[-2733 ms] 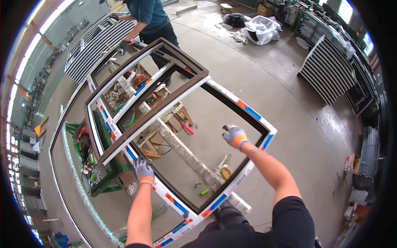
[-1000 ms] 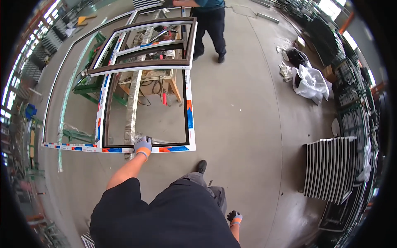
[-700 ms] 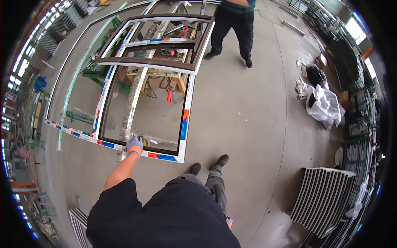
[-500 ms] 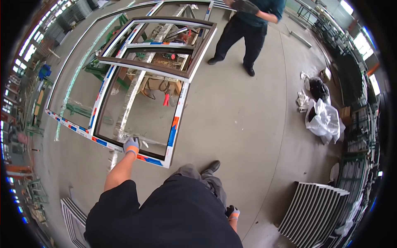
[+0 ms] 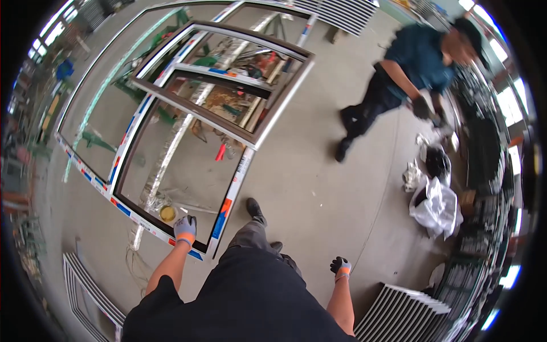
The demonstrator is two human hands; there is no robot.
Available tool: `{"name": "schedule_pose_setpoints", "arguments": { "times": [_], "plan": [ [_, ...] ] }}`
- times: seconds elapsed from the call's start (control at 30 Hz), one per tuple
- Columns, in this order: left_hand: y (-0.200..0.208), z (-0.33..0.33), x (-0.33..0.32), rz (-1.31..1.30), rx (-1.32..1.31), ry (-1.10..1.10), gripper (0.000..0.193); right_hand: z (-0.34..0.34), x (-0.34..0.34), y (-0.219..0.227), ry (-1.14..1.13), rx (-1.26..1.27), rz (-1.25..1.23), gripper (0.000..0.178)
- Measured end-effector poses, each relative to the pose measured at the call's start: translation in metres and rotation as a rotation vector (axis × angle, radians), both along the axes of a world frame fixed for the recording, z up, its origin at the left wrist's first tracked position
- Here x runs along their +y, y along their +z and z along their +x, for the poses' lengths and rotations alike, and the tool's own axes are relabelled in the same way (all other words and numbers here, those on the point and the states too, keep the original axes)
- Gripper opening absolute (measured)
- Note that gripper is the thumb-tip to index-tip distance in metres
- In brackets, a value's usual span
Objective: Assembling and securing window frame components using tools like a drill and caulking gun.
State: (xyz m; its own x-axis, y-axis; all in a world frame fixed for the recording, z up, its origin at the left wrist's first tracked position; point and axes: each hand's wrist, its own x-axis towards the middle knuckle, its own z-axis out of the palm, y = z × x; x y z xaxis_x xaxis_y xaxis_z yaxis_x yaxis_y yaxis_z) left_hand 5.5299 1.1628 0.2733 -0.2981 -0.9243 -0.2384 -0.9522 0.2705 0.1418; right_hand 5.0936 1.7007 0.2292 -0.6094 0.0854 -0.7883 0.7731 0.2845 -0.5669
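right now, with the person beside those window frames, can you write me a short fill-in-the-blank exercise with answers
The left hand and right hand both wear ____.
Of the two, only the ____ one touches the white frame.
The upper frame, lying over the white frame, has a ____ top face.
The co-worker wears a dark ____ on the head.
Missing words: gloves; left; brown; cap

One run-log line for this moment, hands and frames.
left hand: on white frame, near rail; right hand: seemingly empty, out to side; brown frame: atop white frame; co-worker: right of frames
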Motion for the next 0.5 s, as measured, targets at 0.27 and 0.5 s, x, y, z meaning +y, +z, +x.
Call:
{"name": "schedule_pose_setpoints", "arguments": {
  "times": [0.27, 0.5],
  "plan": [
    [-0.022, -0.128, -0.114, 0.185, 0.117, 0.114, 0.035, -0.002, -0.235, 0.040, 0.675, 0.090, -0.046, 0.021],
    [-0.161, -0.288, -0.233, 0.349, 0.142, 0.061, 0.032, -0.007, -0.332, 0.087, 0.834, 0.177, -0.035, 0.024]
  ]
}}
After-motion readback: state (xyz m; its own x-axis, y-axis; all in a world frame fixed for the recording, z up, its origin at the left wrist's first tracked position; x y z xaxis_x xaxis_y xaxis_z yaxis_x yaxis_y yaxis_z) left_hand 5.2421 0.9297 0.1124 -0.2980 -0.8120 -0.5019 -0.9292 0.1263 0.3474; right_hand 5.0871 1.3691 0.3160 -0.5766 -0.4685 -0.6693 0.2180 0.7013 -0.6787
